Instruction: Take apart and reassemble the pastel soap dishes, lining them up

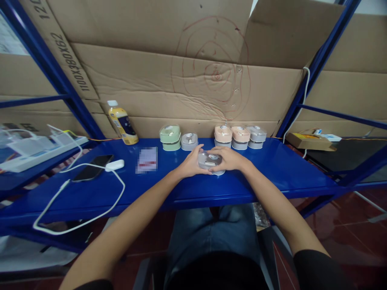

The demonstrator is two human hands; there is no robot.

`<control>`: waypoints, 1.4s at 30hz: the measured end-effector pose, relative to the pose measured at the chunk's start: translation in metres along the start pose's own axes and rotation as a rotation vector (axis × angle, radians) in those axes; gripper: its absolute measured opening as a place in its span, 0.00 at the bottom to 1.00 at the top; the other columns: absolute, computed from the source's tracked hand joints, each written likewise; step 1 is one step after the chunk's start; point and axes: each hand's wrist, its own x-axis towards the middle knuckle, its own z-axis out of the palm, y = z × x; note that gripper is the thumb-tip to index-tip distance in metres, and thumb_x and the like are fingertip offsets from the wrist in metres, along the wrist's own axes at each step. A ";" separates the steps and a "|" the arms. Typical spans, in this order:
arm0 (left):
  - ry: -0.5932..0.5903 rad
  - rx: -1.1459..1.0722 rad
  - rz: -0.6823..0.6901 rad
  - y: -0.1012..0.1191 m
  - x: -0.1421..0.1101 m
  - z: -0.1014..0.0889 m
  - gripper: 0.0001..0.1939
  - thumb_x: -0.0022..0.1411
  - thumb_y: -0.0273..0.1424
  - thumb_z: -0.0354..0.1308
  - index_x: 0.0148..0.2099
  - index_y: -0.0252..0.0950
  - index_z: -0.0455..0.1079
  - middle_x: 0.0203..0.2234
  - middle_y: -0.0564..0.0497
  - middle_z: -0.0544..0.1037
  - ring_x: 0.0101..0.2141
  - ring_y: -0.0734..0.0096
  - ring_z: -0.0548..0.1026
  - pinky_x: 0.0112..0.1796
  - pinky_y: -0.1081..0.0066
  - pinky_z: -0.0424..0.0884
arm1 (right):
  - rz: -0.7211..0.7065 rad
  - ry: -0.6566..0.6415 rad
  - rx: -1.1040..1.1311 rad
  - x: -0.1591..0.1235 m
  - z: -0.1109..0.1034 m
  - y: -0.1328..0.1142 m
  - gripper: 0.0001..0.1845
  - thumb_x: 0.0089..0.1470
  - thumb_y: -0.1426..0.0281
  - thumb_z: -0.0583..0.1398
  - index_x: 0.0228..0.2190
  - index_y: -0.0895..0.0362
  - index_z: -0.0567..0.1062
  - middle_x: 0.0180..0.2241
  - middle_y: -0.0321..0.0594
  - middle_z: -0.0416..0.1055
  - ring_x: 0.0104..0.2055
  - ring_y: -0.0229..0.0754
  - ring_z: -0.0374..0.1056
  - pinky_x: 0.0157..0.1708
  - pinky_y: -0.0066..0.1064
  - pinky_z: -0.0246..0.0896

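A small grey lidded box [208, 161] is held between both my hands above the front half of the blue table. My left hand [192, 164] wraps its left side, thumb up at the far edge. My right hand [231, 158] grips it from the right, with fingers over the back of the lid. A pale rim shows beneath the box, partly hidden by my fingers. Behind my left hand stand a stacked green box [170, 137] and a lower grey box [189, 141]. Past my right hand are two peach-topped boxes [223, 135] and a stacked grey box [256, 137].
On the left, a yellow bottle [123, 124], a blurred-out packet [147, 160], a black phone [93, 168] and a white cable [121, 193] lie or stand on the blue table [272, 177]. A cardboard wall [136, 76] rises behind; an open carton [311, 141] is at right.
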 end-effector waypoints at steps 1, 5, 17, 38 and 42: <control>-0.002 -0.004 0.003 -0.001 0.000 0.000 0.72 0.34 0.52 0.81 0.74 0.36 0.47 0.65 0.29 0.66 0.65 0.36 0.67 0.64 0.42 0.62 | 0.005 -0.003 -0.006 0.000 -0.001 -0.001 0.44 0.48 0.50 0.72 0.63 0.55 0.74 0.57 0.51 0.74 0.56 0.58 0.74 0.58 0.47 0.67; 0.000 -0.021 0.025 -0.004 0.001 0.002 0.72 0.34 0.51 0.81 0.74 0.37 0.48 0.64 0.30 0.66 0.65 0.36 0.67 0.64 0.42 0.62 | 0.012 -0.014 -0.038 -0.002 -0.002 -0.005 0.43 0.49 0.50 0.72 0.63 0.52 0.74 0.57 0.50 0.74 0.56 0.58 0.74 0.57 0.46 0.68; -0.030 0.042 0.045 -0.008 0.001 -0.007 0.57 0.42 0.48 0.80 0.68 0.37 0.59 0.65 0.33 0.69 0.64 0.40 0.70 0.64 0.46 0.66 | -0.003 -0.093 0.085 -0.025 -0.005 0.004 0.55 0.47 0.48 0.74 0.70 0.51 0.62 0.66 0.49 0.67 0.65 0.58 0.66 0.64 0.50 0.63; 0.617 0.306 -0.135 -0.010 0.009 -0.021 0.11 0.64 0.26 0.55 0.49 0.37 0.66 0.46 0.39 0.74 0.51 0.49 0.75 0.57 0.46 0.72 | 0.278 0.087 -0.719 0.100 0.033 0.020 0.32 0.55 0.62 0.67 0.55 0.72 0.75 0.60 0.70 0.68 0.67 0.68 0.58 0.67 0.53 0.49; 0.689 0.263 -0.109 -0.013 0.011 -0.022 0.10 0.62 0.23 0.55 0.46 0.39 0.65 0.43 0.42 0.74 0.48 0.52 0.76 0.56 0.48 0.73 | 0.125 0.097 -0.629 0.118 0.049 0.005 0.37 0.59 0.63 0.64 0.64 0.70 0.65 0.67 0.66 0.60 0.71 0.63 0.54 0.69 0.49 0.47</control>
